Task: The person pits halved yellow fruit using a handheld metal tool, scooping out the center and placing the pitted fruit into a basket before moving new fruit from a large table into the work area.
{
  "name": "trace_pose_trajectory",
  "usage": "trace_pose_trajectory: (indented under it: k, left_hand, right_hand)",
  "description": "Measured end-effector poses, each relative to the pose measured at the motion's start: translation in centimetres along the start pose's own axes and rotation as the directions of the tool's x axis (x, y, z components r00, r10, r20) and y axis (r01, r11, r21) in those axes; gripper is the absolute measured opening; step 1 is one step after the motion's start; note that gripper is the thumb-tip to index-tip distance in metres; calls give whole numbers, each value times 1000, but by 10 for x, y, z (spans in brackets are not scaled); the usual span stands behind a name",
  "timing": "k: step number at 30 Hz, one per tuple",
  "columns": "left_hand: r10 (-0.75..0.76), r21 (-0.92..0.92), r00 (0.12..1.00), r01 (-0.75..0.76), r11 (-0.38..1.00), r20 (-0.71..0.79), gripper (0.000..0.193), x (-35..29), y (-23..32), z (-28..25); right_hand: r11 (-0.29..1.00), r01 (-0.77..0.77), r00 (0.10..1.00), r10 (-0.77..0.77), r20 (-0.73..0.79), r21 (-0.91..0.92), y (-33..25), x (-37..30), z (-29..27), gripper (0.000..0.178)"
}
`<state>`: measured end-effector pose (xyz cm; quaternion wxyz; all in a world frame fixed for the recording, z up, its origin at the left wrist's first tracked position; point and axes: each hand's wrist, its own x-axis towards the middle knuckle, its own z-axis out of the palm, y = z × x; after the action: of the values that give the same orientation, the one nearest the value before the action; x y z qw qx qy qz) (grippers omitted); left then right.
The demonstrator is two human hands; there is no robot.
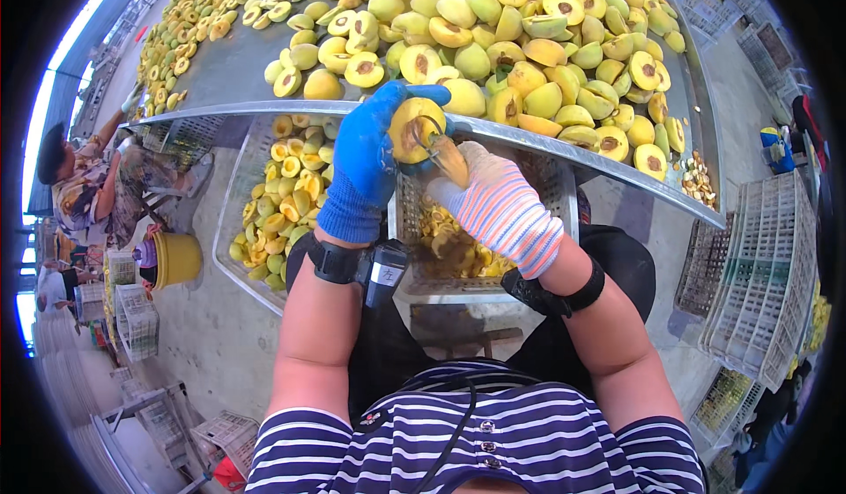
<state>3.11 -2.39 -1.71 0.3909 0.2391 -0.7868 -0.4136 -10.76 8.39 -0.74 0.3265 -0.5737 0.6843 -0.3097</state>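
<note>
My left hand (363, 163), in a blue knit-cuffed glove, is closed around a yellow peach half (409, 130) with its cut face and brown centre showing. My right hand (507, 196), in a white glove with coloured stripes, grips the wooden handle of a small pitting tool (452, 161). The tool's metal end touches the cut face near its right side; its tip is partly hidden. Both hands are just off the near edge of a metal table (225, 62), above a crate (458, 297) holding yellow scraps. Many peach halves (542, 97) are heaped on the table.
Left of my knees stands a crate (222, 221) of hollowed peach halves. Loose pits (699, 181) lie at the table's right corner. Stacked plastic crates (760, 265) stand at the right. A seated person (97, 181) works at the far left, near a yellow bucket (179, 259).
</note>
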Motion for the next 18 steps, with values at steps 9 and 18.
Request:
trace_pose_trajectory:
  k: [9, 18]
  left_hand:
    - [26, 7, 999, -26, 1000, 37, 35, 4, -3, 2]
    - [-120, 121, 986, 106, 987, 117, 19, 9, 2, 0]
  right_hand:
    - [986, -38, 999, 34, 28, 160, -3, 0, -2, 36]
    - [994, -13, 993, 0, 120, 108, 4, -1, -3, 32]
